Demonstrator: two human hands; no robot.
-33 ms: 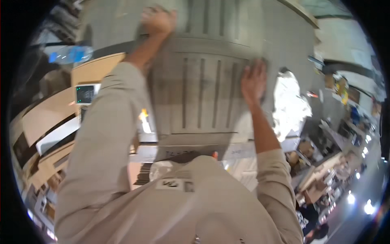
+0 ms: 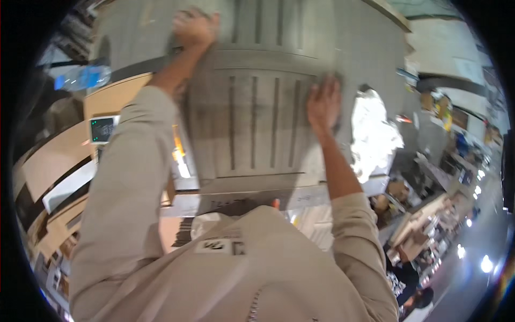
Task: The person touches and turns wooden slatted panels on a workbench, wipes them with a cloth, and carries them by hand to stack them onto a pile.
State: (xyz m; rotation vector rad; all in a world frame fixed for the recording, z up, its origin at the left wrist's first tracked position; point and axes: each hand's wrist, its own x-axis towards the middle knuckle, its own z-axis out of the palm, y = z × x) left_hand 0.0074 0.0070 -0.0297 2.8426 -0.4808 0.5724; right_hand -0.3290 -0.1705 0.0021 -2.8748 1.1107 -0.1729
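1. Landmark: slotted panel (image 2: pixel 264 121), grey-brown, lying flat right in front of me, long side running away from my body. Two sets of narrow parallel slots, one near, one far, with a crease line between them.
2. I have the left hand (image 2: pixel 194 28) at the panel's far left, beside the far slots. Fingers look loosely bent, but blur hides them; can't tell if they grip or just rest.
3. I have the right hand (image 2: pixel 325 102) along the panel's right edge, level with the near slots. Fingers are extended and slightly parted, pointing away from me. Can't tell how firmly they touch.
4. Right of the panel, near the right hand: crumpled shiny white sheet (image 2: pixel 375 134).
5. Left of the panel, just beside its near half: slim orange-and-white tool (image 2: pixel 178 152), partly behind my left sleeve (image 2: pixel 137 161).
6. Further left of the panel: small unit with a dark screen (image 2: pixel 102 129), lit green in spots. Beyond it, a clear bottle (image 2: pixel 83 78) with blue parts, on its side.
7. Along the panel's near edge: pale strip (image 2: pixel 306 199) with dark markings, partly in shadow.
8. Well right of the panel, toward me: another person (image 2: pixel 405 282) in dark clothing.
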